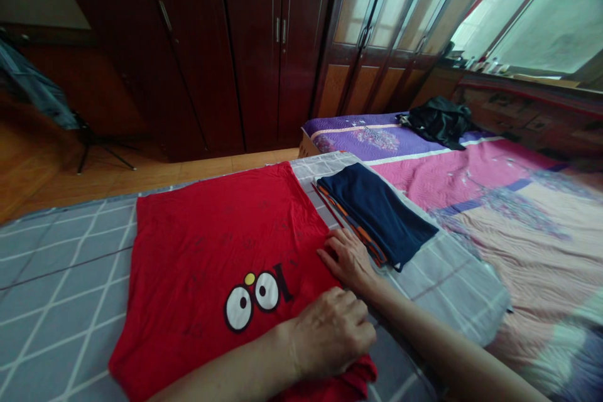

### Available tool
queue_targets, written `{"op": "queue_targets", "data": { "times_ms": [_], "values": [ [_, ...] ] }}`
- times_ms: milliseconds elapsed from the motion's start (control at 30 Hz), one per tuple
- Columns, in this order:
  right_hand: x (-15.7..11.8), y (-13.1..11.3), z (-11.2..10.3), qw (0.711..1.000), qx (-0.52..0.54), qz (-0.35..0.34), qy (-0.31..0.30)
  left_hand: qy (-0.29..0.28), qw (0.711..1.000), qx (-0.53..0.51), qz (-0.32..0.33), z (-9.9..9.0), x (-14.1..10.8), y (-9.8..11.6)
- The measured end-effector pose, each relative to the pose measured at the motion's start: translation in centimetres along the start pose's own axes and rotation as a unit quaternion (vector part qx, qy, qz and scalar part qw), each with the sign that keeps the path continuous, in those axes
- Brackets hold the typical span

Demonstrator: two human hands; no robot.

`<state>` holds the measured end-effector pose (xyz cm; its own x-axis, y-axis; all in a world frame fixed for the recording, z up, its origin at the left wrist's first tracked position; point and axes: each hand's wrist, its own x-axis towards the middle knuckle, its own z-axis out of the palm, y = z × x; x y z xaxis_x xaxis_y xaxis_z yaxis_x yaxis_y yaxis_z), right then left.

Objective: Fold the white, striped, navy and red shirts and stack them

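Observation:
A red T-shirt (202,245) lies spread on the grey checked bedsheet, its cartoon-eye print facing up. My left hand (332,330) reaches across the shirt's lower right part, with its fingers curled closed on the red cloth; the fingertips are hidden beneath the hand. Just beyond it, my right hand (348,257) rests on the shirt's right edge, fingers bent and thumb apart from them. A folded dark blue garment (377,210), with orange-and-black and red cloth showing along its left edge, lies right beside my right hand.
The grey checked bed (56,282) is under the clothes. To the right stands another bed (494,201) with a purple and pink cover and a black garment (440,120) on it. Dark red wardrobes (254,50) line the back. A black stand (101,144) is on the floor at left.

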<state>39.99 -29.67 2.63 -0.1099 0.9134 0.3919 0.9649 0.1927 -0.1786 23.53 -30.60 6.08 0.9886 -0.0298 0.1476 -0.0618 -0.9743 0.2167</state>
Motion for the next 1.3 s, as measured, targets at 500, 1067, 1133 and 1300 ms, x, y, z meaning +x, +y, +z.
{"op": "queue_targets", "data": {
  "times_ms": [500, 1067, 1133, 1300],
  "values": [
    [0.2, 0.5, 0.1, 0.999, 0.043, -0.001, 0.028, -0.047, 0.987, -0.150, -0.028, 1.4, -0.3, -0.8],
    [0.5, 0.9, 0.8, 0.995, 0.011, -0.099, 0.017, -0.033, 0.995, -0.094, -0.001, 1.8, -0.1, -0.9],
    [1.3, 0.8, 1.2, 0.992, 0.010, -0.121, -0.028, -0.013, 0.998, -0.063, 0.015, 2.3, 0.0, -1.1],
    [6.1, 0.6, 1.8, 0.992, -0.030, -0.059, -0.105, 0.011, 0.999, 0.010, 0.037, 4.2, 0.3, -1.8]
  ]
}}
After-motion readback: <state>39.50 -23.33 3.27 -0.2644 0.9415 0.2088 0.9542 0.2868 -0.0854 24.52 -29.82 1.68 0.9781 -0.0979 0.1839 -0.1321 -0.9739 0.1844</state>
